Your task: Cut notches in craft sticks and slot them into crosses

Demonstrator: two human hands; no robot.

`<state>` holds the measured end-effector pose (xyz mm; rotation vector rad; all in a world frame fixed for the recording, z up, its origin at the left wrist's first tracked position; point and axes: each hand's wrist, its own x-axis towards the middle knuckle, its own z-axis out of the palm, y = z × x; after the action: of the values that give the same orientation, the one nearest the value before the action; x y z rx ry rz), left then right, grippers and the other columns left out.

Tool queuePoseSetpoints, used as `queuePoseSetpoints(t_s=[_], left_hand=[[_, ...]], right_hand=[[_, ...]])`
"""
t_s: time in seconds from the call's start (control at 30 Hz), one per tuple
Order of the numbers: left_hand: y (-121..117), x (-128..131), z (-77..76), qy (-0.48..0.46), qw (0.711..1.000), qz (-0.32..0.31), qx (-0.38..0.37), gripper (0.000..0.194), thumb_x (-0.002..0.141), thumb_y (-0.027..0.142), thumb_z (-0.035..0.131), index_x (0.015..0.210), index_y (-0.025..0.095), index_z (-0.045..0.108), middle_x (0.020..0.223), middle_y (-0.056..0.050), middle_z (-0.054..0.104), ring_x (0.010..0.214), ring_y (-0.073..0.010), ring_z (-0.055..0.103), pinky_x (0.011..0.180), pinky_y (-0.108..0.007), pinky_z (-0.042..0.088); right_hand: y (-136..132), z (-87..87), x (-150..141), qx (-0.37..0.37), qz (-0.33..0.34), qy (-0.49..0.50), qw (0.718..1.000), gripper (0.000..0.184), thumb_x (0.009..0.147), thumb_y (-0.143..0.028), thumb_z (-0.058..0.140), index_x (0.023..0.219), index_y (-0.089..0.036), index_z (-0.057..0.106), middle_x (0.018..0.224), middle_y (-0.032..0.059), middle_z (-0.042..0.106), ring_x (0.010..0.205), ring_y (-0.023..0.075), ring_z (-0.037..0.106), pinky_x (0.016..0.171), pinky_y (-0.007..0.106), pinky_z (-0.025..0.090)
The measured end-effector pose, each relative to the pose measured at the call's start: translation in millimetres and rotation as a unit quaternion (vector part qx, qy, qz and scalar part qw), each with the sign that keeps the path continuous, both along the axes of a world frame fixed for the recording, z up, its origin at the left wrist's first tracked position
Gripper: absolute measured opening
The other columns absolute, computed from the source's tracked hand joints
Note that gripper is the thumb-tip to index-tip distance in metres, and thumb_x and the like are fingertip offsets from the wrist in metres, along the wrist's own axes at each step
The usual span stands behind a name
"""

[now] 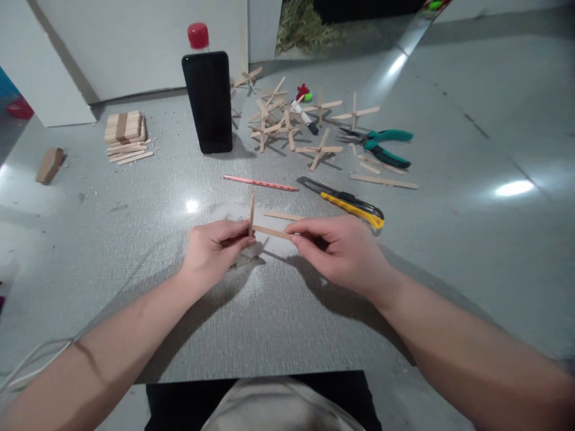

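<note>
My left hand [218, 246] pinches an upright wooden craft stick [252, 209] near its lower part. Between the fingers of my right hand [336, 244] is the end of a second craft stick [272, 232], held roughly level. Its other end meets the upright stick at my left fingertips; whether the two are joined I cannot tell. Just behind it, another craft stick [279, 215] runs toward my right fingers. Below my left hand lies a small clear ruler-like piece [242, 262], partly covered. Beyond my hands are a pink pencil [260, 182] and a yellow-and-black utility knife [344, 200].
Several crossed stick pieces [320, 149] stand at the back, near a white marker [304, 117] and teal pliers [380, 145]. A black phone [209, 102] leans upright against a red-capped bottle [198, 36]. Stacked craft sticks [126, 127] lie at left.
</note>
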<state>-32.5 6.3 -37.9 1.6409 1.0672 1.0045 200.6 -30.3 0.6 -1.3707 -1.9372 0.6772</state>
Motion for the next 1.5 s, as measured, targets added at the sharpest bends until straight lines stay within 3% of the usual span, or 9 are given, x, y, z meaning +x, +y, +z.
queuePoseSetpoints(t_s=[0.3,0.67,1.1,1.23,1.5], left_hand=[[1.0,0.6,7.4,0.012,0.999,-0.047,0.021,0.018,0.083,0.025,0.08,0.101,0.027,0.082,0.094,-0.004,0.081,0.08,-0.0188,0.077,0.074,-0.032,0.067],[4.2,-2.3,7.8,0.119,0.974,-0.061,0.185,0.014,0.086,0.028,0.079,0.1,0.026,0.081,0.071,0.0,0.075,0.057,-0.0125,0.064,0.053,-0.025,0.049],[-1.1,-3.3,3.7,0.149,0.968,-0.013,0.201,0.01,0.09,0.032,0.076,0.097,0.026,0.08,0.077,-0.001,0.078,0.064,-0.0144,0.072,0.054,-0.024,0.053],[-0.3,-3.2,6.5,0.166,0.96,-0.021,0.224,0.008,0.091,0.032,0.074,0.095,0.026,0.079,0.074,0.001,0.077,0.059,-0.0121,0.068,0.054,-0.023,0.051],[1.3,-3.2,7.2,0.222,0.931,-0.045,0.286,0.009,0.093,0.03,0.071,0.098,0.027,0.078,0.075,0.001,0.077,0.058,-0.0118,0.068,0.053,-0.022,0.049]], right_hand=[[-2.2,5.6,2.8,-0.047,-0.005,0.064,0.997,0.019,0.086,-0.023,0.058,0.08,-0.02,0.076,0.057,-0.0029,0.061,0.044,0.0092,0.044,0.043,0.024,0.03],[-7.3,11.1,0.8,-0.043,0.012,0.044,0.998,0.02,0.087,-0.019,0.056,0.075,-0.018,0.072,0.055,-0.0029,0.059,0.045,0.0081,0.044,0.044,0.023,0.031],[-10.6,1.9,-6.3,-0.022,0.007,0.053,0.998,0.02,0.091,-0.02,0.055,0.082,-0.015,0.073,0.058,-0.0011,0.064,0.048,0.0095,0.05,0.048,0.022,0.036],[-9.1,4.3,-3.9,-0.038,0.023,0.045,0.998,0.021,0.09,-0.02,0.055,0.08,-0.016,0.073,0.062,0.0003,0.067,0.051,0.0101,0.054,0.049,0.022,0.038],[-2.9,13.4,4.5,-0.068,0.018,0.049,0.996,0.019,0.087,-0.019,0.056,0.075,-0.019,0.072,0.059,-0.0014,0.062,0.048,0.0093,0.047,0.046,0.023,0.034]])
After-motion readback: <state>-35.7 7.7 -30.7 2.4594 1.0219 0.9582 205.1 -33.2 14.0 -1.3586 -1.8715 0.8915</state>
